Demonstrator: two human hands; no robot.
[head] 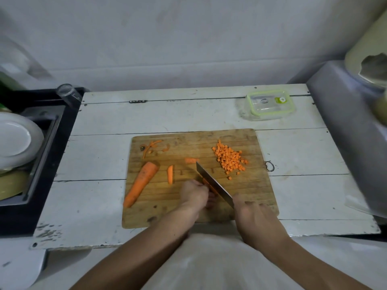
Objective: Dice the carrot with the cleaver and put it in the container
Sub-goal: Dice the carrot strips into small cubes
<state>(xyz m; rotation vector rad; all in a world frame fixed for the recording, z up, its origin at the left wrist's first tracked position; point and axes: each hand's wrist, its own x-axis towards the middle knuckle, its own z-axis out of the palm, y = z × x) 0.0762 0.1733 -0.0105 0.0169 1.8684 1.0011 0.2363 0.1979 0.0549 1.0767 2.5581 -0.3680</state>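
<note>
A wooden cutting board (240, 197) lies on the white table. My right hand (254, 216) grips the handle of the cleaver (213, 184), whose blade runs diagonally up-left. Beside the blade, my left hand (193, 194) holds carrot strips (209, 186) with curled fingers. A pile of diced carrot (229, 159) sits on the board's right part. A large carrot piece (141, 183) lies at the left, with a short stick (170, 174) and another small piece (191, 160) near it. The clear container (270, 104) with a green-rimmed lid stands at the back right.
Carrot peelings (151, 148) lie at the board's back left. A black sink (39, 147) with white plates (14, 140) and a glass (68, 94) is on the left. A grey appliance (351, 130) crowds the right edge. A wall stands behind the table.
</note>
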